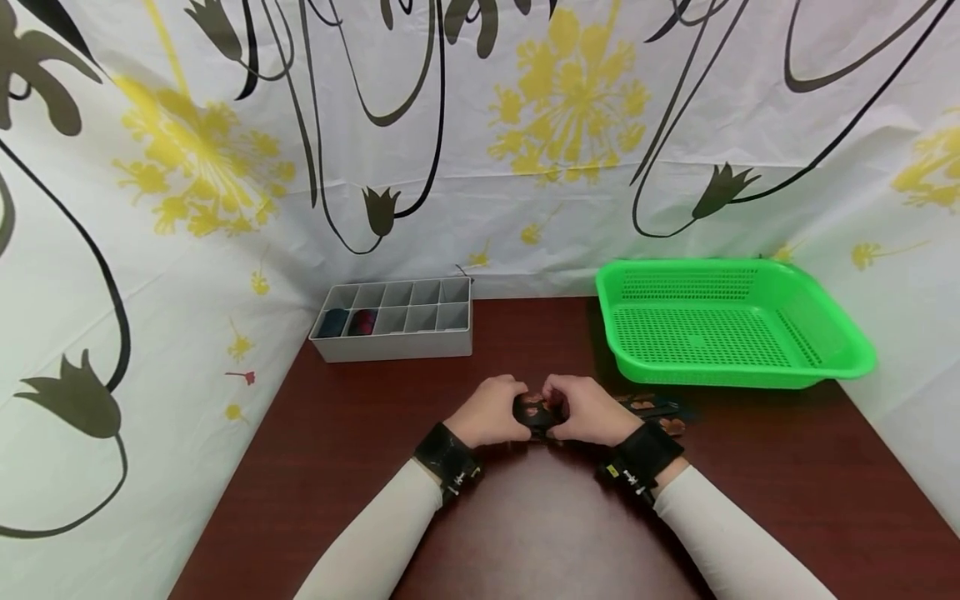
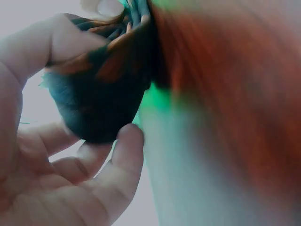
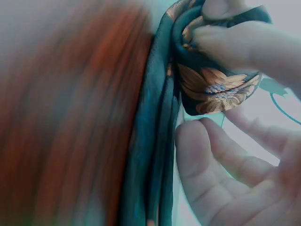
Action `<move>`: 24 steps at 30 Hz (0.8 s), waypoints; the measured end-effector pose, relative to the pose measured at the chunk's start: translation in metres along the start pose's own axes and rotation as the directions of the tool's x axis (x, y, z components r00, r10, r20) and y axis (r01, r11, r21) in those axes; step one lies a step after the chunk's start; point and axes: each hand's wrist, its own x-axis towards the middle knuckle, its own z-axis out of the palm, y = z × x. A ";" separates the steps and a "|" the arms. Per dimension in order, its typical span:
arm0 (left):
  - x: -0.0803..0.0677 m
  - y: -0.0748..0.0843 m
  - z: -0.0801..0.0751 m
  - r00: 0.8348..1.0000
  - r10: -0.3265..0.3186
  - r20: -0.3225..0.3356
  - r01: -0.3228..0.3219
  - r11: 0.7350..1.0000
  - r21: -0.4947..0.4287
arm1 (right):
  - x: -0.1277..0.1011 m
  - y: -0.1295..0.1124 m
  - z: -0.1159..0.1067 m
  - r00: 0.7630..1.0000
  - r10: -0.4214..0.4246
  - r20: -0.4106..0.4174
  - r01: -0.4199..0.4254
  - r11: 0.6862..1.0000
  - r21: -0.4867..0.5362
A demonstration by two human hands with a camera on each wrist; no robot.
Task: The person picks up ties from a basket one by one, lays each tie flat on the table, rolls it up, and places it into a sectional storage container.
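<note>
A dark teal necktie with orange-brown flowers is partly rolled into a coil near the middle of the table. My left hand grips the coil's left side, and my right hand holds its right side. In the left wrist view, the thumb lies over the coil's upper edge with fingers curled beneath. In the right wrist view, fingers pinch the coil's top, and the tie's loose length lies folded along the wood. Past my right hand, more of that flat tail shows.
A grey divided box stands at the back left, with dark and reddish rolled pieces in two front compartments. At the back right is a green perforated basket. Patterned cloth hangs behind the dark wooden table.
</note>
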 end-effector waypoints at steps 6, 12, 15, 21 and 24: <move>-0.002 -0.001 -0.005 1.000 0.014 -0.019 -0.014 1.000 0.011 | 0.001 -0.002 0.004 0.999 0.001 -0.039 -0.002 1.000 -0.021; -0.002 -0.002 0.002 0.999 -0.003 -0.043 0.002 1.000 -0.020 | 0.001 0.000 0.005 0.999 0.031 -0.015 -0.033 0.995 -0.089; -0.003 0.000 0.003 0.998 0.004 -0.057 -0.004 1.000 -0.008 | 0.001 -0.003 0.003 1.000 -0.014 -0.024 0.013 0.999 -0.045; -0.002 -0.001 0.003 0.999 -0.014 -0.029 0.013 1.000 -0.027 | 0.001 -0.002 0.003 0.999 -0.010 -0.035 0.007 0.997 -0.082; -0.001 -0.003 0.005 0.999 -0.025 -0.024 0.024 0.999 -0.044 | 0.001 0.001 0.002 1.000 0.002 -0.013 -0.004 0.993 -0.116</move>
